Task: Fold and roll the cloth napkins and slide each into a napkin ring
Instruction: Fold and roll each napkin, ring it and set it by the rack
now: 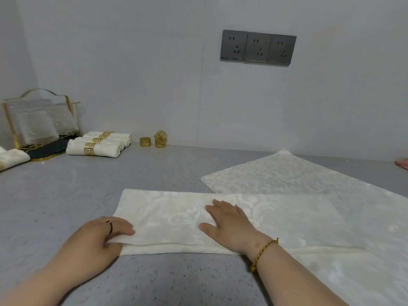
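A cream damask napkin [167,217] lies folded into a long band on the grey counter in front of me. My left hand [99,237] pinches its near left corner, thumb under the edge and fingers on top. My right hand [229,224] presses flat on the band's middle, fingers spread. A second napkin [298,173] lies spread open beneath and to the right. Three loose gold napkin rings [154,140] stand by the back wall, two of them stacked. Several rolled napkins in gold rings [97,144] lie at the back left.
A gold-framed glass holder [37,120] stands on a dark tray in the back left corner. Another rolled napkin [11,159] lies at the left edge. Wall sockets [258,47] sit above the counter. A pink object [403,163] peeks in at the far right.
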Demonstrator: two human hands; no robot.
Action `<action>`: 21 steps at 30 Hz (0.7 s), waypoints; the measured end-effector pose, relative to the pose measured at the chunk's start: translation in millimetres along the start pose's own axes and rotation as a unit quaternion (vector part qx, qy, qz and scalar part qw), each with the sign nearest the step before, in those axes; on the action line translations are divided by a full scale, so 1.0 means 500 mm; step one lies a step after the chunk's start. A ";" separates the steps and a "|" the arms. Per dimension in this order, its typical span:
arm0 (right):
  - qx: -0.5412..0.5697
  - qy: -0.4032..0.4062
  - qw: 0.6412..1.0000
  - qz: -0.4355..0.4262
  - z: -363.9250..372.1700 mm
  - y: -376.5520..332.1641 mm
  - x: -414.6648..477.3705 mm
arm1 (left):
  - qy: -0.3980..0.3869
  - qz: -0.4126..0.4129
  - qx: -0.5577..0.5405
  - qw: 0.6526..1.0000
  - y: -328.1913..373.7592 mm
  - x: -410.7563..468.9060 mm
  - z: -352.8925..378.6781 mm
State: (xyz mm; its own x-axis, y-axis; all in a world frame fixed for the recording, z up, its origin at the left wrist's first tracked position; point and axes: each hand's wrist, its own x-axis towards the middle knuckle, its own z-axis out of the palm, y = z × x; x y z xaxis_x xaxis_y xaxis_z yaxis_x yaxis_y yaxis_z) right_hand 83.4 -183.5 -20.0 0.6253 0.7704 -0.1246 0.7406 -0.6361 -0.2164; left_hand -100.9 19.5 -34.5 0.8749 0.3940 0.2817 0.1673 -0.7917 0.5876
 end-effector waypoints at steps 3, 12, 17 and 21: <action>0.005 0.002 1.000 -0.002 0.002 0.008 0.002 | -0.053 -0.030 -0.085 0.995 0.000 0.000 -0.025; -0.002 -0.004 1.000 -0.006 0.004 0.008 0.007 | -0.021 -0.007 0.077 0.997 0.099 0.142 0.039; 0.002 -0.009 1.000 -0.008 0.001 0.003 0.006 | -0.127 0.008 0.214 0.968 0.118 0.168 0.124; 0.011 -0.015 1.000 -0.008 -0.007 -0.001 0.001 | -0.191 -0.011 0.249 0.949 0.102 0.168 0.123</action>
State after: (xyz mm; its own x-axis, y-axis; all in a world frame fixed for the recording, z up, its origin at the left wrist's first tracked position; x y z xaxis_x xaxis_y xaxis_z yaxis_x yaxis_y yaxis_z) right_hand 84.0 -182.9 -16.5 0.6062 0.7810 -0.1500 0.7443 -0.6236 -0.2390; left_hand 9.2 -16.6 -27.7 0.9537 0.2902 -0.0784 0.2985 -0.9453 0.1315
